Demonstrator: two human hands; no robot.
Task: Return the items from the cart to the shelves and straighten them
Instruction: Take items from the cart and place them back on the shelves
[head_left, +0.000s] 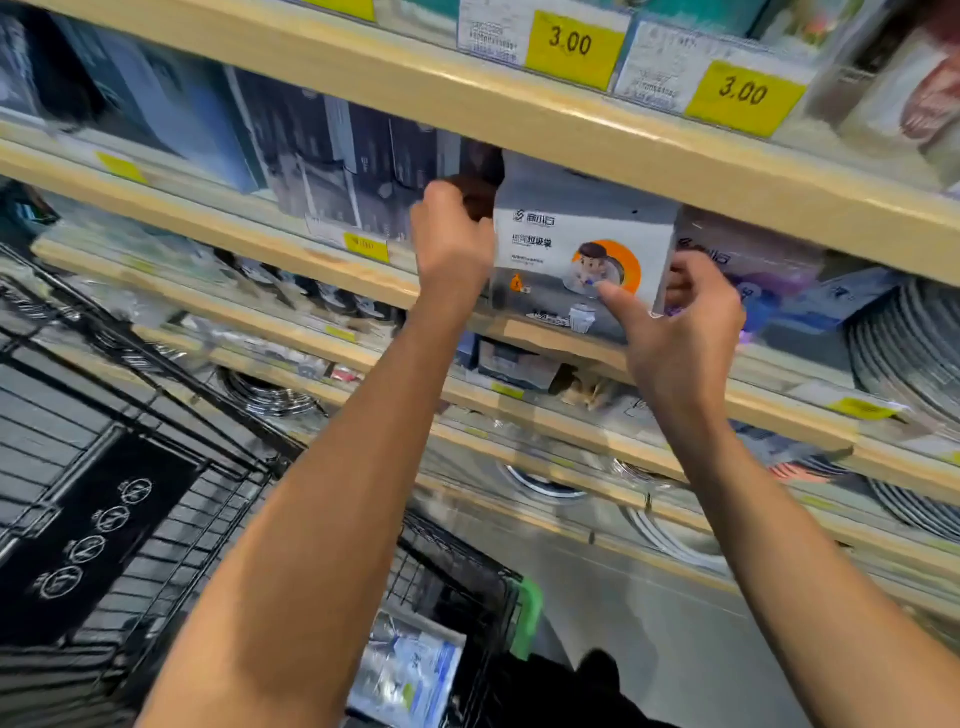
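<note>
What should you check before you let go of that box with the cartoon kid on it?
1. Right hand holds the box: ok, thumb on its front, fingers round its right edge.
2. Left hand holds the box: cannot tell, its fingers are curled by the left edge.
3. Box sits on the shelf: ok.
4. Box faces forward: ok, label readable.
5. Box pushed fully back: cannot tell.
6. Cart emptied: not ok, a packet remains.
</note>
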